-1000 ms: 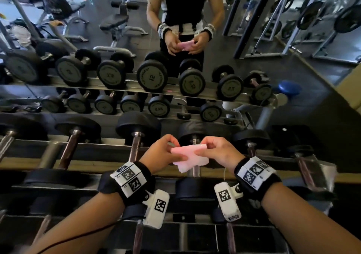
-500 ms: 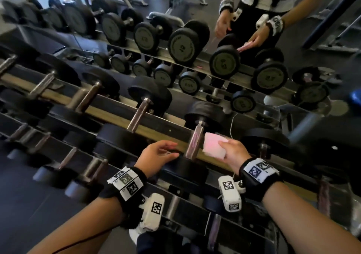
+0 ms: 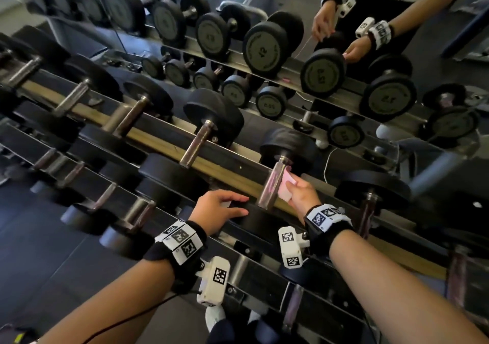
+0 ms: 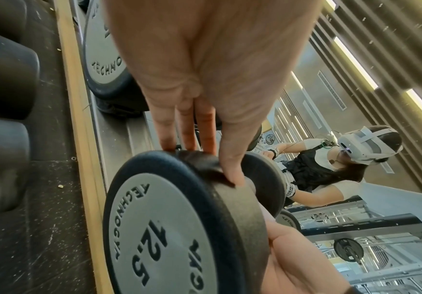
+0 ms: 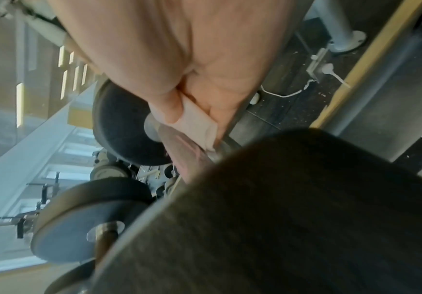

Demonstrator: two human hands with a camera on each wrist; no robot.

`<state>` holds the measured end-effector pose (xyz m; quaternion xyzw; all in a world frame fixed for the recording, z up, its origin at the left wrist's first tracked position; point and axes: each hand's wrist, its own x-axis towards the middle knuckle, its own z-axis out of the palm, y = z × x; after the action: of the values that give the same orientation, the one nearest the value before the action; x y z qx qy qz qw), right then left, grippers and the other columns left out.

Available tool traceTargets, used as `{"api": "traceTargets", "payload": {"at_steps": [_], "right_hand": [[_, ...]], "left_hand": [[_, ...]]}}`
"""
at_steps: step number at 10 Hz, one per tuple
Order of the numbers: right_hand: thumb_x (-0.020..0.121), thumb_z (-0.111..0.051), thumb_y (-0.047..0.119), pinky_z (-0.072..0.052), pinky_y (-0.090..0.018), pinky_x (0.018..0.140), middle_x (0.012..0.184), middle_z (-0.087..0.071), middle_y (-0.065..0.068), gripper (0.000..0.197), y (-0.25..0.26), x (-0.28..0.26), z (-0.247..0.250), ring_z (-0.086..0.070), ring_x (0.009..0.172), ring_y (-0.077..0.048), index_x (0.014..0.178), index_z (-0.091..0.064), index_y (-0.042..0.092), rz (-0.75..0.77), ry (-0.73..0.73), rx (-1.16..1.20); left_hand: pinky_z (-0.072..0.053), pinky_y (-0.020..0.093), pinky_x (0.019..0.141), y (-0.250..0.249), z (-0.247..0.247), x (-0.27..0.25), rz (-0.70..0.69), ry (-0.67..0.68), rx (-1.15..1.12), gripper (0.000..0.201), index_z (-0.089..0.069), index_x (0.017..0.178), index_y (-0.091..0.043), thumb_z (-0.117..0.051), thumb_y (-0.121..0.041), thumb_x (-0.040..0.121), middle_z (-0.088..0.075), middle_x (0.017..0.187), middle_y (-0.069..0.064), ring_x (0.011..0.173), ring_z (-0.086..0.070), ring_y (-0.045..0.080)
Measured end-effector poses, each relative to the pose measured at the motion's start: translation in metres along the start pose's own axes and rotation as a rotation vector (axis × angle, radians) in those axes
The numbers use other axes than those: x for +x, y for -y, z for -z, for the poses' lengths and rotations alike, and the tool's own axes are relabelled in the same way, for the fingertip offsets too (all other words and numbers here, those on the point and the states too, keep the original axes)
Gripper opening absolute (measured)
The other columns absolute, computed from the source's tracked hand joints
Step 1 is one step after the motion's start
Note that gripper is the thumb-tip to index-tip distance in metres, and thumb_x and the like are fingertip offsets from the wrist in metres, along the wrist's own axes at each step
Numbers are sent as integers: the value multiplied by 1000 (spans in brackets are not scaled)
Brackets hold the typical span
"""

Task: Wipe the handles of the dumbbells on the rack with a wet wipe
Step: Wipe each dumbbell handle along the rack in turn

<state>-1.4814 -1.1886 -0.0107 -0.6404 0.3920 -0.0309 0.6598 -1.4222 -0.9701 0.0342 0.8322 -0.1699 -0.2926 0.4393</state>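
A pink wet wipe (image 3: 285, 188) lies against the right side of a dumbbell's steel handle (image 3: 270, 185) on the rack's upper tier. My right hand (image 3: 291, 190) pinches it there between thumb and fingers. The right wrist view shows the thumb pressing the wipe (image 5: 196, 124) onto the handle (image 5: 179, 148). My left hand (image 3: 238, 206) rests with straight fingers on the near black head (image 3: 258, 220) of the same dumbbell. In the left wrist view its fingertips (image 4: 231, 175) touch the rim of the head marked 12.5 (image 4: 177, 222).
Several more dumbbells (image 3: 201, 137) lie side by side on the black rack (image 3: 169, 158), on the upper and lower tiers. A mirror (image 3: 264, 50) behind the rack reflects it and a person. The dark floor (image 3: 39, 251) lies at the lower left.
Both hands held the wipe a second ago. The left hand let go and settled on the dumbbell's near head. The right hand carried the wipe against the handle. The view tilted.
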Motion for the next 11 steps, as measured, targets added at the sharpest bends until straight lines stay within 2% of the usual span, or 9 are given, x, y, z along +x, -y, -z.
{"api": "traceTargets", "payload": {"at_steps": [1,3,4,5,7,8,9,10,11], "right_hand": [[101,-49,8,-36,-46,115,119,-66,-14,31,-6,-13,-5,-57,123,-35,129,-63,6,28,-25,-22],[97,-46,-8,-42,-47,110,141,-52,-24,38,1,-26,10,-49,132,-41,131,-57,4,14,117,-67],[97,-45,-8,-40,-51,111,139,-53,-24,38,9,-18,21,-49,131,-41,123,-62,14,26,54,-27],[99,-44,-3,-38,-45,114,136,-57,-19,39,12,1,18,-51,129,-36,130,-60,14,65,0,21],[97,-61,34,-39,-23,97,107,-71,-8,23,3,-17,-13,-64,93,-12,86,-75,19,-55,-30,113],[94,-64,33,-44,-15,77,92,-74,0,26,-14,-33,-12,-66,83,-4,75,-78,22,-94,39,129],[95,-62,12,-51,-21,82,89,-75,-2,30,-10,-39,0,-67,92,-15,72,-79,24,-129,103,63],[94,-45,-9,-49,-44,100,121,-64,-25,32,0,-27,21,-61,110,-35,111,-70,-1,-122,37,148],[96,-40,-11,-41,-49,110,133,-57,-27,40,4,-15,27,-55,124,-40,132,-57,-3,-67,-27,171]], "left_hand": [[-39,22,100,-1,2,1,5,-2,20,29,-72,89,-43,-86,-26,70,-70,109,-12,110,-58,5],[-37,18,92,-3,4,4,47,36,25,27,-72,86,-44,-86,-27,70,-67,104,-16,106,-56,2],[-37,20,94,-3,4,2,44,38,17,28,-71,85,-46,-85,-27,71,-66,103,-18,106,-55,1],[-39,22,97,-1,4,3,43,28,2,29,-71,83,-48,-86,-27,70,-67,102,-19,106,-56,0],[-39,20,93,-3,5,6,69,41,-3,27,-73,83,-44,-86,-26,69,-67,103,-17,103,-55,-2],[-35,13,84,-4,6,7,75,62,2,25,-75,89,-39,-86,-26,70,-67,102,-18,100,-54,-6],[-35,10,79,-3,7,7,64,77,9,25,-76,93,-35,-84,-25,72,-67,101,-17,99,-54,-6],[-34,9,78,-4,7,7,55,87,13,25,-75,94,-35,-84,-25,72,-67,102,-17,98,-55,-6],[-37,15,88,-4,7,7,53,83,8,26,-75,92,-37,-84,-25,72,-67,103,-16,101,-56,-4]]}}
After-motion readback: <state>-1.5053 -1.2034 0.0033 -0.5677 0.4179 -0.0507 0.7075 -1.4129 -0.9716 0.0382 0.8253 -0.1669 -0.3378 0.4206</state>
